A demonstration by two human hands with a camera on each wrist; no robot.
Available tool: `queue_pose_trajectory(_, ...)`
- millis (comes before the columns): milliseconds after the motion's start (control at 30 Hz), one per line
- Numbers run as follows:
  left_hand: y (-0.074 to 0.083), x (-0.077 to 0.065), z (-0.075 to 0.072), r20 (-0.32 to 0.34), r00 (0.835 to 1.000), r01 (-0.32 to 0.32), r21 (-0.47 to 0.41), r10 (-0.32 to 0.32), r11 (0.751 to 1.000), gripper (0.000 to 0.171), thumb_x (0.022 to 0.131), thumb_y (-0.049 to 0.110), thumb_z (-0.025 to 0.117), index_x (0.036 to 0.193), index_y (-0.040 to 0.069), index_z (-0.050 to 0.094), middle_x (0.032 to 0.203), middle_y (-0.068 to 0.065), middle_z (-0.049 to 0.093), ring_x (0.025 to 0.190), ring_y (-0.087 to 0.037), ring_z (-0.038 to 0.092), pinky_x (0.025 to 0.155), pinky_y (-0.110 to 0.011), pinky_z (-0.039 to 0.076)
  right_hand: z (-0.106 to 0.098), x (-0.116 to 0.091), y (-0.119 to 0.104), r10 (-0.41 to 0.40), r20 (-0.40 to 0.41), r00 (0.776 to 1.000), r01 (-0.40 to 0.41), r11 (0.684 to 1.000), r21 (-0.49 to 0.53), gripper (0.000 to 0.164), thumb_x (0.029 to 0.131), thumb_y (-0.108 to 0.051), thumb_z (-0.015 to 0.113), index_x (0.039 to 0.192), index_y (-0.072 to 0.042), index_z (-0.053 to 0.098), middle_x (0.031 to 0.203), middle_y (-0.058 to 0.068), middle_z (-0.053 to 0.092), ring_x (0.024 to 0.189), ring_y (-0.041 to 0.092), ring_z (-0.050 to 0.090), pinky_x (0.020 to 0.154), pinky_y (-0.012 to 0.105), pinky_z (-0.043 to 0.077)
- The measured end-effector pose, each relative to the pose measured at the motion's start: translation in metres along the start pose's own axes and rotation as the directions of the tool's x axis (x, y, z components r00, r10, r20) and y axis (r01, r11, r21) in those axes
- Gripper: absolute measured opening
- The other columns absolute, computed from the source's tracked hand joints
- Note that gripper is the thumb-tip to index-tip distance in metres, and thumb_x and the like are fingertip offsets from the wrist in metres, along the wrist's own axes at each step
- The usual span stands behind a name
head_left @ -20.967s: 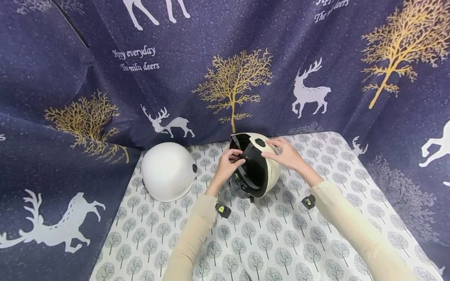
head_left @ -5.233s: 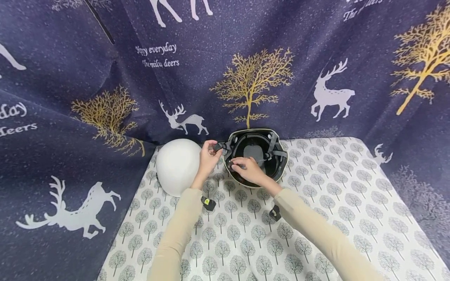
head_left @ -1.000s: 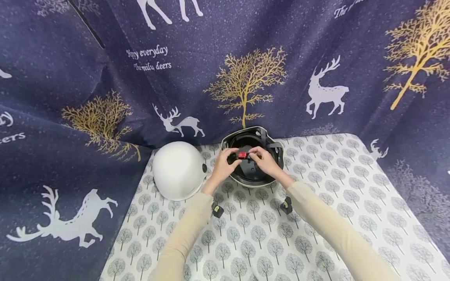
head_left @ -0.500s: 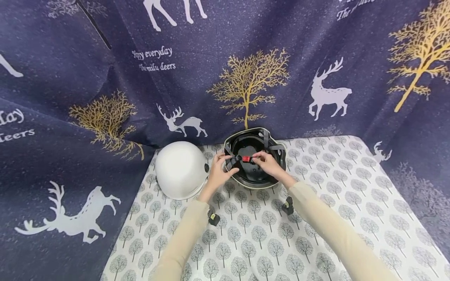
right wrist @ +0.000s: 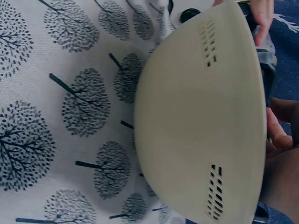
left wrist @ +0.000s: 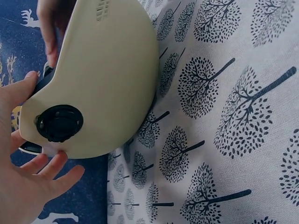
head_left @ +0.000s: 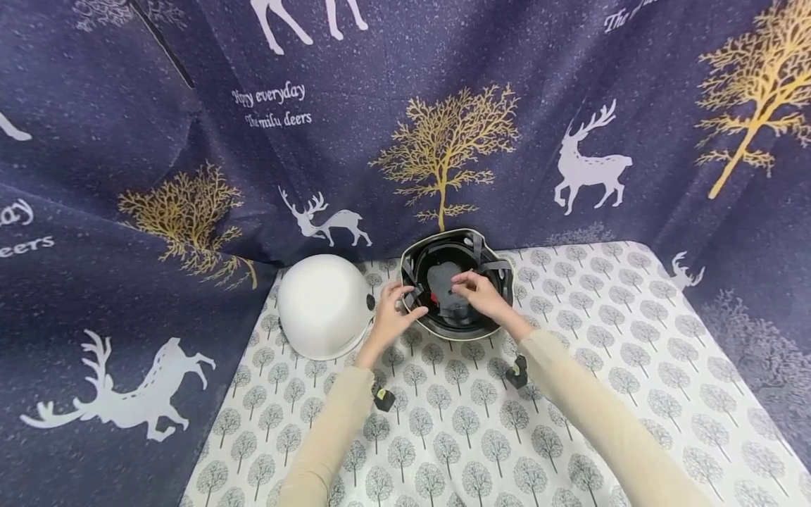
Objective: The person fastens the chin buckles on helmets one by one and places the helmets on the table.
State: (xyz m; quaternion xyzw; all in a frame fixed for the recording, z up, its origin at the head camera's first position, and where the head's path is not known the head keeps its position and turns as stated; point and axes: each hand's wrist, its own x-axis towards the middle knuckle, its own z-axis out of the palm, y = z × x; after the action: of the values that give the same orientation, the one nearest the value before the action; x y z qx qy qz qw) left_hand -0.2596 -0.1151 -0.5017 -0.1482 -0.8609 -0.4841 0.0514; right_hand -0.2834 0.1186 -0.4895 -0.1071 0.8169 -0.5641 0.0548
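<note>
A cream helmet [head_left: 465, 334] lies upside down on the table, its dark padded inside facing up. My left hand [head_left: 391, 317] is at its left rim, thumb over the edge and fingers spread near the round black knob [left wrist: 60, 123], as the left wrist view shows. A red buckle [head_left: 434, 298] sits inside the helmet, near the left side, apart from the fingertips. Over the helmet's opening hovers my right hand [head_left: 484, 296], its fingers loosely bent with nothing visible between them. Grey straps [head_left: 494, 265] cross the right inner wall.
Just left of the cream helmet stands a white helmet [head_left: 323, 306], dome up, with a black knob on its side. A tree-print cloth [head_left: 456, 429] covers the table. Behind it hangs a dark blue curtain [head_left: 355, 127] with deer and trees.
The cream helmet was turned from dome up to opening up. Both hands held the red buckle over it; the buckle has since dropped inside, and the fingers have come off it.
</note>
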Motion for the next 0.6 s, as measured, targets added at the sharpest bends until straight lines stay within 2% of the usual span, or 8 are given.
queue_pose_trajectory(100,0.001,0.0,0.0,-0.006,1.0,0.012,-0.017,-0.012,1.0,0.05,0.084,0.019,0.077,0.128,0.002,0.059,0.146,-0.025,0.037,0.124,-0.044,0.049,0.096,-0.052,0.05,-0.006,-0.002,-0.006,-0.04,-0.015,0.999,0.04,0.999,-0.024,0.031,0.098,-0.011,0.057,0.122,0.008,0.057,0.114,0.029,0.065,0.105,0.043,0.062,0.08,0.03,0.05)
queue_pose_trajectory(233,0.003,0.001,0.001,0.001,0.999,0.037,-0.04,-0.037,0.999,0.049,0.085,0.019,0.076,0.128,0.002,0.059,0.146,-0.025,0.037,0.126,-0.043,0.047,0.099,-0.051,0.049,-0.017,-0.011,-0.01,-0.118,-0.024,0.993,0.115,0.988,-0.106,0.027,0.097,-0.011,0.059,0.119,0.005,0.06,0.112,0.026,0.067,0.101,0.037,0.065,0.078,0.022,0.049)
queue_pose_trajectory(333,0.005,0.003,0.0,0.001,0.999,0.046,-0.056,-0.046,0.997,0.049,0.085,0.018,0.076,0.128,0.001,0.06,0.147,-0.024,0.036,0.125,-0.043,0.047,0.1,-0.053,0.048,-0.027,-0.022,-0.01,-0.152,0.004,0.988,0.151,0.977,-0.15,0.026,0.096,-0.012,0.06,0.119,0.001,0.061,0.109,0.023,0.068,0.099,0.034,0.066,0.082,0.029,0.052)
queue_pose_trajectory(433,0.005,0.004,0.0,0.001,0.999,0.045,-0.057,-0.045,0.997,0.048,0.086,0.018,0.075,0.127,0.0,0.06,0.147,-0.024,0.037,0.123,-0.042,0.048,0.099,-0.054,0.048,-0.037,-0.031,-0.005,-0.166,0.034,0.986,0.17,0.966,-0.197,0.027,0.095,-0.014,0.063,0.119,-0.001,0.062,0.109,0.021,0.07,0.1,0.034,0.066,0.091,0.044,0.052)
queue_pose_trajectory(600,0.002,0.006,-0.001,0.008,0.999,0.039,-0.04,-0.039,0.998,0.047,0.088,0.019,0.073,0.128,0.001,0.059,0.148,-0.024,0.037,0.119,-0.04,0.049,0.099,-0.053,0.048,-0.055,-0.039,0.007,-0.183,-0.028,0.983,0.165,0.935,-0.315,0.033,0.089,-0.018,0.07,0.118,-0.003,0.064,0.117,0.02,0.067,0.113,0.037,0.06,0.105,0.057,0.04)
